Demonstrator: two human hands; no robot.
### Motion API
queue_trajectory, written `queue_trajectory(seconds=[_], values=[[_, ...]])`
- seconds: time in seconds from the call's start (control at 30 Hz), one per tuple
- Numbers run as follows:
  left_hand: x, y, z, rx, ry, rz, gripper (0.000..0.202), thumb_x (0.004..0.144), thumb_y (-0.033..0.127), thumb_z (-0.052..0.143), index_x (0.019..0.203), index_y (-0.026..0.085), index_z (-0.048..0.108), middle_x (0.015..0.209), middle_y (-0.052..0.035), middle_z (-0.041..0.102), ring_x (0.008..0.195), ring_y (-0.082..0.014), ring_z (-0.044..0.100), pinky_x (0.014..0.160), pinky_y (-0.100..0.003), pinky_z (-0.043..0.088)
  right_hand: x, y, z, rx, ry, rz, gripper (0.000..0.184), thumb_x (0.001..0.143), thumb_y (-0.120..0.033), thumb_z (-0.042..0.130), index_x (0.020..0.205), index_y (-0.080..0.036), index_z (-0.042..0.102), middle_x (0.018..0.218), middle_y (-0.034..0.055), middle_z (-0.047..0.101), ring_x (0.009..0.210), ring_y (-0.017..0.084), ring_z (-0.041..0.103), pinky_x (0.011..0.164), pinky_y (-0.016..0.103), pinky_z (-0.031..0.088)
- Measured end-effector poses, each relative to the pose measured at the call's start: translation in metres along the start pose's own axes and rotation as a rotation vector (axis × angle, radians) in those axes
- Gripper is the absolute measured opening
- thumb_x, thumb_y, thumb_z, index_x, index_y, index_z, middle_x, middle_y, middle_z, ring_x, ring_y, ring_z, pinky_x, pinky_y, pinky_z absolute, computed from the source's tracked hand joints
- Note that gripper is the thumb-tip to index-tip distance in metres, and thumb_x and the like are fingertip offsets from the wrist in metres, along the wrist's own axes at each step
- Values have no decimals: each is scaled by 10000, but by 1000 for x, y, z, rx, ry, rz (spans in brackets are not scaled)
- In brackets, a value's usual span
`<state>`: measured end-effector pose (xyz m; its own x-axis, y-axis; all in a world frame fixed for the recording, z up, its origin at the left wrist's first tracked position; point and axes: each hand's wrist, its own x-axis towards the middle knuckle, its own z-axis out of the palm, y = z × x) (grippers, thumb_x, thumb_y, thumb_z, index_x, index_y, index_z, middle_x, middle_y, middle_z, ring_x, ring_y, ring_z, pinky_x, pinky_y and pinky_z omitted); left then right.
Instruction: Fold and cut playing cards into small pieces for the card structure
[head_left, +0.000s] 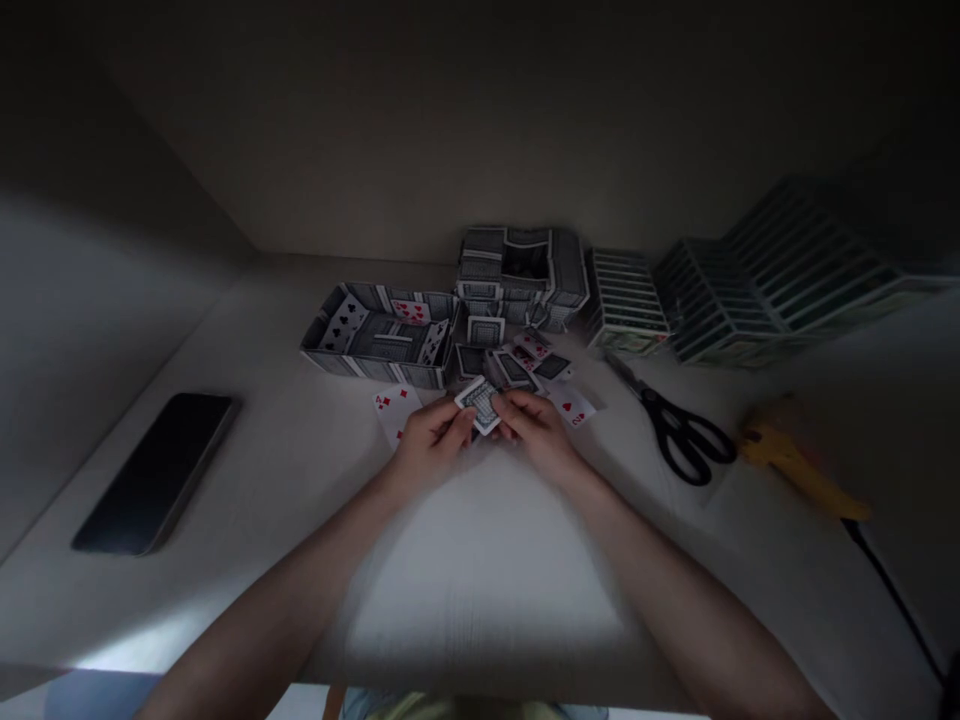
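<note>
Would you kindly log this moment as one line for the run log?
left hand | right hand | both pinching white-edged grey-backed playing card | nearby: black-handled scissors

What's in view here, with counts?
Table: one, white, under everything.
Phone: one, black, left side.
Card-built boxes: two, grey and white, centre back.
Slatted card stacks: three, grey-green, right back.
Loose playing cards: several, white and dark, before the boxes.
Scissors: one, black handles, right of hands.
Yellow object: one, far right.
Cable: one, black, right edge.
Held playing card: one, grey back, between hands.
Left hand: one, on card.
Right hand: one, on card.
</note>
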<state>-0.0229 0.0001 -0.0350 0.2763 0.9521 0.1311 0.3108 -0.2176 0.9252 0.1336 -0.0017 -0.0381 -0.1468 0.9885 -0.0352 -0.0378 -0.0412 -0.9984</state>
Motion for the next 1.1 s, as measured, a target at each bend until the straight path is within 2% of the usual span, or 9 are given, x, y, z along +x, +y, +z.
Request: queue_trajectory(seconds=[0.2, 0.33, 0.5, 0.67, 0.83, 0.93, 1.1], values=[[-2, -3, -1, -77, -49, -45, 281, 805, 322, 471, 587, 152, 526, 557, 8, 507, 529, -98, 451, 509, -233, 338, 0, -2, 3, -101, 35, 0, 367, 766, -475, 502, 546, -186, 456, 473, -48, 366, 468, 95, 342, 455, 230, 259], [-1, -3, 1, -79, 40, -99, 244, 779, 356, 522, 638, 157, 518, 554, 32, 454, 512, -86, 403, 472, -217, 299, -4, -2, 5, -209, -37, -21, 338, 778, -402, 487, 526, -186, 425, 489, -45, 363, 476, 91, 334, 449, 223, 236], [1, -2, 3, 18, 94, -30, 243, 777, 353, 543, 641, 154, 524, 597, 16, 477, 597, -106, 432, 536, -220, 332, -6, 3, 7, -276, -123, -43, 315, 792, -324, 462, 518, -185, 393, 485, -49, 374, 480, 86, 351, 460, 215, 246], [0, -3, 5, 59, 104, 12, 175, 778, 331, 552, 710, 170, 561, 648, 3, 539, 628, -117, 468, 565, -230, 347, -7, 9, 7, -373, -99, -118, 289, 792, -290, 458, 534, -181, 388, 502, -51, 336, 492, 81, 323, 460, 218, 221], [-2, -4, 7, 80, 126, 6, 188, 797, 315, 521, 668, 178, 524, 639, 6, 513, 637, -116, 459, 544, -223, 326, -8, 11, 8, -464, -85, -194, 258, 798, -254, 457, 556, -166, 452, 512, -41, 368, 502, 83, 336, 469, 221, 229], [0, -3, 5, 22, 98, 1, 209, 779, 320, 541, 633, 174, 510, 607, 18, 483, 615, -111, 440, 545, -219, 324, -8, 9, 8, -454, -99, -193, 257, 806, -272, 461, 573, -163, 476, 519, -37, 385, 512, 85, 347, 474, 219, 242], [4, 2, -3, -133, 0, -69, 273, 737, 365, 580, 569, 161, 513, 536, 32, 411, 539, -101, 377, 505, -227, 293, -8, 8, 6, -317, -192, -139, 262, 807, -274, 473, 569, -168, 450, 531, -40, 378, 508, 82, 351, 470, 211, 259]])
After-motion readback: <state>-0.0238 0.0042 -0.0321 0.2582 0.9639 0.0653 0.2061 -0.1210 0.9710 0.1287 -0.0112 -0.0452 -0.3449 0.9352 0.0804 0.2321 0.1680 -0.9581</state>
